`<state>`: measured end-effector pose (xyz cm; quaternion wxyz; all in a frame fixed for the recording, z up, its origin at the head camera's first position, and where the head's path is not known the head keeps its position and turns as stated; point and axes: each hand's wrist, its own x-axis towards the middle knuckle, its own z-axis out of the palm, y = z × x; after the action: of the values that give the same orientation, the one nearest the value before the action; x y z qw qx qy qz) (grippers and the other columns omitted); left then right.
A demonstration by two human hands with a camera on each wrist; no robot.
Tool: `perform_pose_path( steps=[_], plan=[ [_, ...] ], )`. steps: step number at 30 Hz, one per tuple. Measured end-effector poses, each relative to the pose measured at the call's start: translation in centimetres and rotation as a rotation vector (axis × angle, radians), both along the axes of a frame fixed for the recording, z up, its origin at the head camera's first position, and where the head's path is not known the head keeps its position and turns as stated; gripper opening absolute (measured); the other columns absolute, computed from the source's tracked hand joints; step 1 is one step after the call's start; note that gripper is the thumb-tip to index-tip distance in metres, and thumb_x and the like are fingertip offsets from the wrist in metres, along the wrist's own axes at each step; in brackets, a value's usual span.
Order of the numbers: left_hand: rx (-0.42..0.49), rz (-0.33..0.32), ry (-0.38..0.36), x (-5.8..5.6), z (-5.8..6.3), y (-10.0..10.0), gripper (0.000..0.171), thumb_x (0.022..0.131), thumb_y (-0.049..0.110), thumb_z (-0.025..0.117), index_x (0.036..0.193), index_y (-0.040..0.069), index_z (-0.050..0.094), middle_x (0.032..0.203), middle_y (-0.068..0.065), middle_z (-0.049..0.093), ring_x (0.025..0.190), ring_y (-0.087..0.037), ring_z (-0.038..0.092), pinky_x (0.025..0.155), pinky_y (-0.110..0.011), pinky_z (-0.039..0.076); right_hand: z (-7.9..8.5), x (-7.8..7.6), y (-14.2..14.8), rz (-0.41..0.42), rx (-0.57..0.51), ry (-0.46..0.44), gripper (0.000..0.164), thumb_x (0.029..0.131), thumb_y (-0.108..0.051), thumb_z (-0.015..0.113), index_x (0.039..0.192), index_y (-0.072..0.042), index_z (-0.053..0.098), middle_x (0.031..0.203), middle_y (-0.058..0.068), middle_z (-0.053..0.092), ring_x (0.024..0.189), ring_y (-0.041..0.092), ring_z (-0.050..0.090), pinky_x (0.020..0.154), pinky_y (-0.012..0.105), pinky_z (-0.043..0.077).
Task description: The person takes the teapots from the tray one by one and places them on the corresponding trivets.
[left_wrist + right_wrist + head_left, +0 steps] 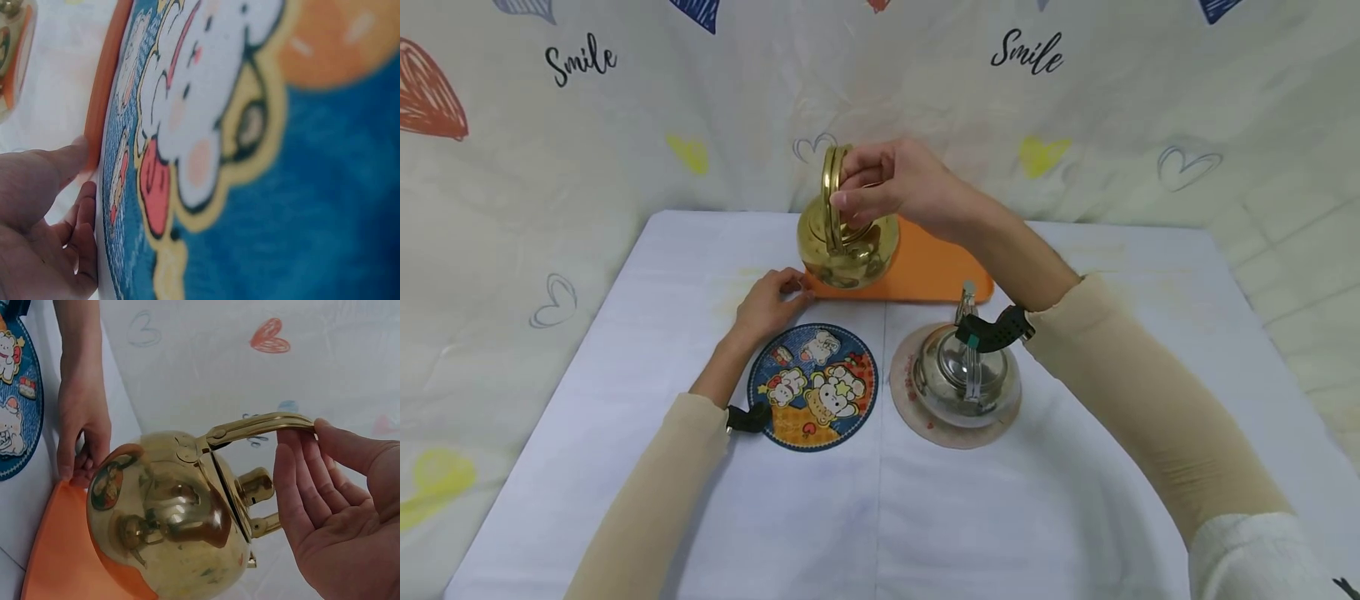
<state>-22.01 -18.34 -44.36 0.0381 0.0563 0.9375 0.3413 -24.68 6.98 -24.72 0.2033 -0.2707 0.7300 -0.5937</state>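
Note:
My right hand [898, 187] grips the arched handle of a shiny brass kettle [850, 265], thumb on one side and fingers on the other. In the right wrist view the kettle's lid knob [255, 485] faces the palm. The kettle is over the left part of an orange tray [925, 271]. At the tray's front left corner, my left hand [771, 304] pinches the edge, and in the left wrist view its thumb [69, 159] lies against the orange rim while the other fingers curl near the tabletop.
In front of the tray lies a round cartoon mat [812, 387], close below the left hand. To its right, a silver glass-bodied teapot [966, 383] stands on a round pinkish mat [910, 398], under the right forearm. A printed curtain [760, 100] hangs behind the white table [625, 333].

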Motion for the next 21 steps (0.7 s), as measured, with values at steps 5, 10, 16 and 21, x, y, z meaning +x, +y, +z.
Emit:
perform_pose_path(
  steps=[5,10,16,21],
  plan=[
    [0.010,-0.002,0.007,0.1,-0.1,-0.1,0.029,0.103,0.028,0.065,0.125,0.010,0.066,0.131,-0.019,0.062,0.126,-0.036,0.060,0.110,-0.055,0.047,-0.1,0.6,0.2,0.004,0.018,-0.010,0.007,0.097,-0.005,0.071,0.101,-0.002,0.067,0.086,0.002,0.074,0.083,0.017,0.072,0.085,0.035,0.063],
    [0.015,0.000,0.007,0.2,0.1,-0.1,0.027,0.103,0.027,0.066,0.123,0.009,0.066,0.130,-0.020,0.062,0.127,-0.037,0.060,0.110,-0.055,0.047,-0.1,1.0,0.3,0.012,0.016,-0.021,0.009,0.098,-0.004,0.070,0.104,-0.001,0.066,0.090,0.003,0.073,0.085,0.018,0.073,0.088,0.038,0.063],
    [0.017,-0.010,0.020,0.3,0.0,0.0,0.026,0.103,0.026,0.066,0.122,0.009,0.066,0.132,-0.021,0.063,0.128,-0.038,0.061,0.111,-0.055,0.047,0.0,1.6,0.5,0.010,-0.011,-0.034,0.010,0.098,-0.004,0.069,0.107,0.000,0.066,0.093,0.005,0.073,0.087,0.021,0.075,0.087,0.037,0.063],
    [0.017,-0.018,0.035,0.3,0.1,0.1,0.026,0.102,0.026,0.068,0.120,0.007,0.067,0.129,-0.021,0.065,0.125,-0.038,0.061,0.110,-0.055,0.048,0.0,2.1,0.5,0.005,-0.010,-0.040,0.009,0.098,-0.004,0.069,0.105,-0.001,0.065,0.091,0.004,0.071,0.084,0.019,0.074,0.084,0.032,0.063]
  ],
)
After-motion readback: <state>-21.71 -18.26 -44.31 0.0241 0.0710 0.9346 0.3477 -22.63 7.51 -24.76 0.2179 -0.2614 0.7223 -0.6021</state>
